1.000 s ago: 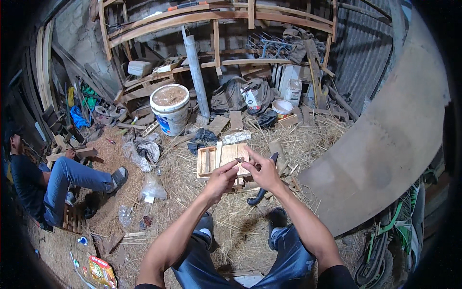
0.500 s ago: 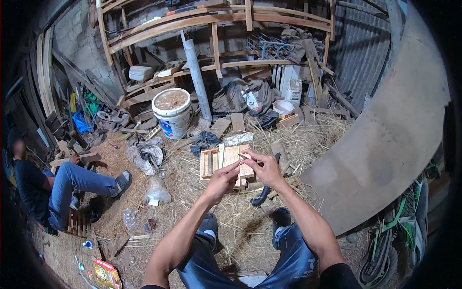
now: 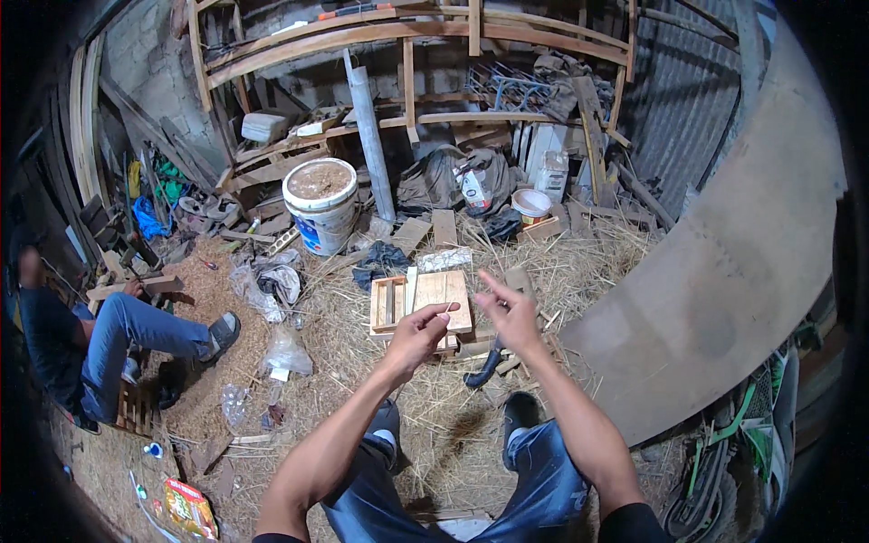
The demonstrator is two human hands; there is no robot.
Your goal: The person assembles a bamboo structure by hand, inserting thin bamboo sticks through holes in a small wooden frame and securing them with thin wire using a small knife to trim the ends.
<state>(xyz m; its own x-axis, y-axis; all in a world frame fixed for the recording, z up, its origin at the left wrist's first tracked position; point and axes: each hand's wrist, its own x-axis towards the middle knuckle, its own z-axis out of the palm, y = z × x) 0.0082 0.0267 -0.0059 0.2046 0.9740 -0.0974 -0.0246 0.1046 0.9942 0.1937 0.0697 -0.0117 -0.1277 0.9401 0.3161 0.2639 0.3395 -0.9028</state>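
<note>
pinches a brown piece (image 3: 453, 308) in the left hand (image 3: 418, 336), holds the right hand (image 3: 512, 320) released just to its right, hovers over a wooden box (image 3: 444, 288) amid straw (image 3: 593, 262), and faces a bucket (image 3: 319, 213), then a pipe (image 3: 367, 136) and wooden rack (image 3: 344, 36) farther back.

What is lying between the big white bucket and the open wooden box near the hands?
The head view shows crumpled black plastic lying between the white bucket and the wooden box.
</note>
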